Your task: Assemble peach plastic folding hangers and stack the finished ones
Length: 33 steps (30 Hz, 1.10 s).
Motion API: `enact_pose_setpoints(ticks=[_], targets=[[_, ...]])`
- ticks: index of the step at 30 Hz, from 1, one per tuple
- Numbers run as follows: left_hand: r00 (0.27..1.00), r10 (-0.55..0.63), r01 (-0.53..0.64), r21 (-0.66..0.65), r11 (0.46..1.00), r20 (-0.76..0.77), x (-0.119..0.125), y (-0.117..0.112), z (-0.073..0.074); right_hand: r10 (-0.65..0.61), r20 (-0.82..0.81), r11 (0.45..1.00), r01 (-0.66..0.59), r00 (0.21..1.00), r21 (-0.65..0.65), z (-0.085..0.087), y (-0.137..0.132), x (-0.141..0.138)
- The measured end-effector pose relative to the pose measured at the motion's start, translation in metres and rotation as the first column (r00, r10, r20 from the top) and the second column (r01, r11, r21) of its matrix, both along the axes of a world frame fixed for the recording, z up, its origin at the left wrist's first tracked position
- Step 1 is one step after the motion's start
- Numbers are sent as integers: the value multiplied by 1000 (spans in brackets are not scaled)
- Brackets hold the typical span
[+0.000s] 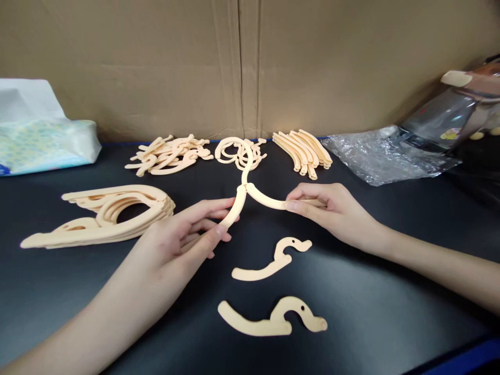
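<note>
Both hands hold a cream plastic folding hanger (247, 156), its round hook pointing away from me and its two curved arms spread. My left hand (187, 237) pinches the left arm between thumb and fingers. The end of the right arm sits between the thumb and fingers of my right hand (332, 211). Nearer to me on the dark table lie two loose S-curved pieces: a farther piece (269, 265) and a nearer piece (273, 319), each with a small hole. Left of my left hand is a stack of folded hangers (133, 221).
Along the back lie a pile of curved pieces (175, 153), some hooks (255, 156) and a bundle of curved bars (302, 151). A tissue pack (50, 143) stands at left. Crumpled clear plastic (383, 153) and a transparent container (437, 122) are at right. Cardboard (156, 62) rises behind.
</note>
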<state>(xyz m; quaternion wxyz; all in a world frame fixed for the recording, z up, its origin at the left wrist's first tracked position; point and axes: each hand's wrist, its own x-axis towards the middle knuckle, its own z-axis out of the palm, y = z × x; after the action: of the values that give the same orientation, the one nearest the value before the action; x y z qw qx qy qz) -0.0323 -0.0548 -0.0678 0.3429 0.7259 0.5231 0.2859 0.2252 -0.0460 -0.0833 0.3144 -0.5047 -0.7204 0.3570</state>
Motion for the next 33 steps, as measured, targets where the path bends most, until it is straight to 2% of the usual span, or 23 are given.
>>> enact_pose_setpoints(ticks=[2, 4, 7, 9, 11, 14, 19, 23, 26, 28, 33], targets=[[998, -57, 57, 24, 998, -5, -3, 2, -5, -8, 27, 999, 7, 1000, 37, 0, 0, 1], [993, -90, 98, 115, 989, -75, -5, 4, -8, 2, 54, 997, -6, 999, 75, -1, 0, 3], [962, -135, 201, 284, 937, -236, -8, 5, -8, 22, 98, 993, -33, 995, 111, -2, 3, 8], [931, -176, 286, 339, 896, -320, -10, 5, -6, 37, 155, 985, -62, 987, 160, -3, 7, 12], [908, -205, 343, 366, 865, -366, -11, 6, -5, 46, 229, 962, -105, 972, 251, -3, 10, 15], [894, -206, 368, 392, 843, -397, -14, 8, -5, 46, 298, 907, -165, 953, 386, -2, 13, 17], [851, -186, 425, 439, 792, -491, -17, 12, -6, -13, 344, 859, -166, 939, 484, -2, 12, 16], [776, -172, 530, 480, 699, -606, -19, 13, -3, -104, 378, 820, -136, 920, 556, 0, 10, 16], [743, -150, 580, 517, 629, -652, -20, 13, -3, -91, 403, 801, -173, 911, 573, 1, 10, 16], [741, -123, 570, 522, 635, -660, -19, 12, -3, -77, 391, 800, -177, 917, 573, 0, 11, 16], [772, -76, 492, 518, 699, -631, -15, 7, -6, -34, 318, 836, -148, 947, 529, -1, 13, 16]])
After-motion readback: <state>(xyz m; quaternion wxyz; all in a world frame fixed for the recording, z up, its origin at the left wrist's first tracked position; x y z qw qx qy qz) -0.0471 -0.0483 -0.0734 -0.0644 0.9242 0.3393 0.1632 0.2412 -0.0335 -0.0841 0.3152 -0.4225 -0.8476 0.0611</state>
